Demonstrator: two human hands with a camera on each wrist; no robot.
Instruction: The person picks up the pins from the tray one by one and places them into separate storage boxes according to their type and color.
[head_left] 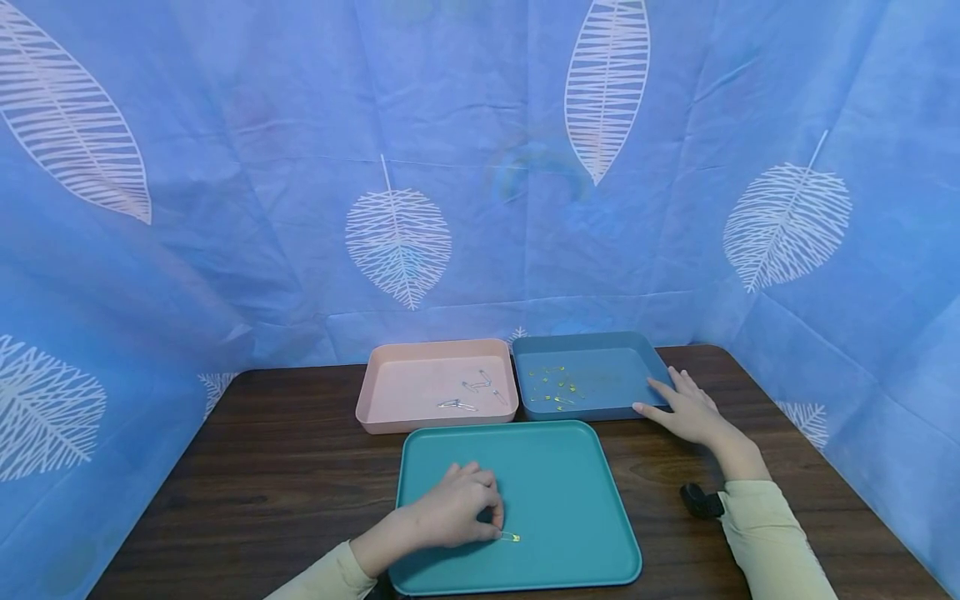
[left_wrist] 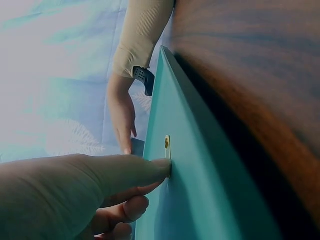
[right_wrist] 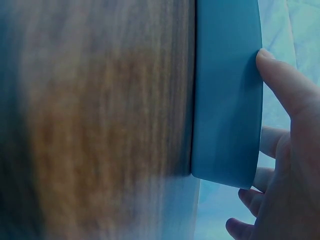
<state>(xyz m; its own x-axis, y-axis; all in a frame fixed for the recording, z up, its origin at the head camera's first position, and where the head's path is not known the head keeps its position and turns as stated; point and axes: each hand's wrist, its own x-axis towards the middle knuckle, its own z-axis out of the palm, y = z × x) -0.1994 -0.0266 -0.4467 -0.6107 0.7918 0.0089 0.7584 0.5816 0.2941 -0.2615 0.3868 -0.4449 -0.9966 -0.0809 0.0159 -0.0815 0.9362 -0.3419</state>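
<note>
Safety pin (head_left: 511, 537), small and gold-coloured, lies flat on the teal tray (head_left: 570, 467) near its front edge, and we see the left hand (head_left: 456, 510) bent over it with fingertips curled down onto one end. In the left wrist view a fingertip (left_wrist: 161, 167) presses right at the end of the pin (left_wrist: 167, 143); whether the pin is actually pinched we cannot tell. Behind the teal tray sit two smaller trays side by side: a pink tray (head_left: 390, 392) with a few silver pins (head_left: 474, 390), and a blue tray (head_left: 592, 354) scattered with gold pins (head_left: 553, 387). Our right hand (head_left: 686, 410) rests with straight, spread fingers on the blue tray's right front corner, thumb (right_wrist: 277, 80) against its outer wall (right_wrist: 225, 95), holding nothing. All three trays stand on a dark wooden table (head_left: 285, 467), with blue leaf-print cloth (head_left: 397, 242) hung around it.
</note>
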